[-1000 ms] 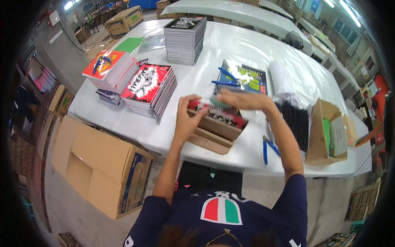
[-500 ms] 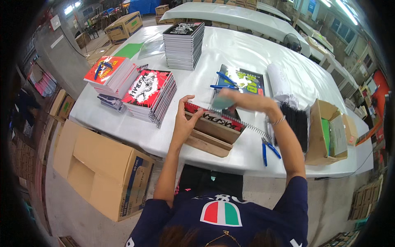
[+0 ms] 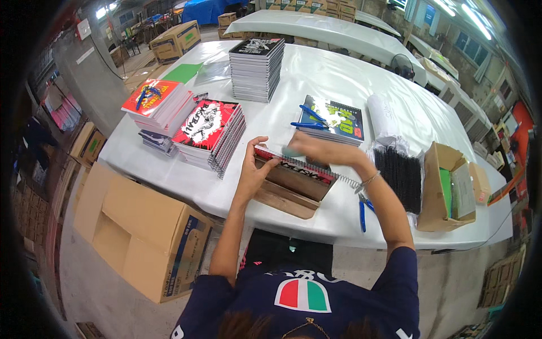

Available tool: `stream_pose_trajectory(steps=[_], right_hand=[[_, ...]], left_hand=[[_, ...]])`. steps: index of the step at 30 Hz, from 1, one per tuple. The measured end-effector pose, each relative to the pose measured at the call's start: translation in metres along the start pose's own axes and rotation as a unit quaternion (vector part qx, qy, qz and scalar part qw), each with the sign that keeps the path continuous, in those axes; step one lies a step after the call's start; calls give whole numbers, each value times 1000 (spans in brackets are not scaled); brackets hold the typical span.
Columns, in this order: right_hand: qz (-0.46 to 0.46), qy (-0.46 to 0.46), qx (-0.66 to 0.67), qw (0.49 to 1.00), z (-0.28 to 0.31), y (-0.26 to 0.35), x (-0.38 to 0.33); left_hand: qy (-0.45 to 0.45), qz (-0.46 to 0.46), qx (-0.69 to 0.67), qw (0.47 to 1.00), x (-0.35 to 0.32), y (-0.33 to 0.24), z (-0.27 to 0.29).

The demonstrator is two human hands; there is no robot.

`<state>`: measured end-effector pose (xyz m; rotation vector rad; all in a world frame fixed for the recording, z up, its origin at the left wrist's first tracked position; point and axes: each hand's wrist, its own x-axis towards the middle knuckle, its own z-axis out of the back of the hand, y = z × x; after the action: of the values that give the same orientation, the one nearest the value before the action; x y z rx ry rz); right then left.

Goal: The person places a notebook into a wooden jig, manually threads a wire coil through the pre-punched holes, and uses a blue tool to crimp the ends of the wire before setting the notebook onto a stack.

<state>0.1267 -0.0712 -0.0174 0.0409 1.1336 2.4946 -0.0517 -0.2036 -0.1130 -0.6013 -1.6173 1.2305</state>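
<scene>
Notebook [image 3: 296,169] lies crosswise on the wooden jig [image 3: 285,195], spiral edge away from me. My left hand [image 3: 252,169] clasps its left end; my right hand [image 3: 316,151] presses closed along the top.

Front cover of the propped notebook [image 3: 296,169] — partly hidden (behind the right hand [image 3: 316,150]), blurred.

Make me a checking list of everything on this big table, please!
Surface: white table, mostly covered in a pale sheet.
Job's things: spiral notebook propped on a wooden stand, its wire coil sticking out right.
Clutter: notebook stacks, tall stack, blue pliers, black coils, small open box.
Hands: left hand grips the notebook's left end; right hand rests on its top edge.
Cables: nothing seen.
Surroundings: large cardboard box on the floor, more tables behind.
</scene>
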Motion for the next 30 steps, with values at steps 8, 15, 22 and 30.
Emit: stream_pose_trajectory(steps=[8, 15, 22, 30], right_hand=[[-87, 12, 172, 981, 4, 2, 11], [51, 61, -359, 930, 25, -38, 28], [26, 47, -108, 993, -6, -23, 22], [44, -76, -123, 988, 10, 29, 6]], left_hand=[[5, 13, 1, 1000, -5, -3, 6], [15, 24, -17, 999, -3, -1, -6], [29, 49, -72, 996, -4, 5, -1], [24, 37, -65, 997, -2, 1, -1]])
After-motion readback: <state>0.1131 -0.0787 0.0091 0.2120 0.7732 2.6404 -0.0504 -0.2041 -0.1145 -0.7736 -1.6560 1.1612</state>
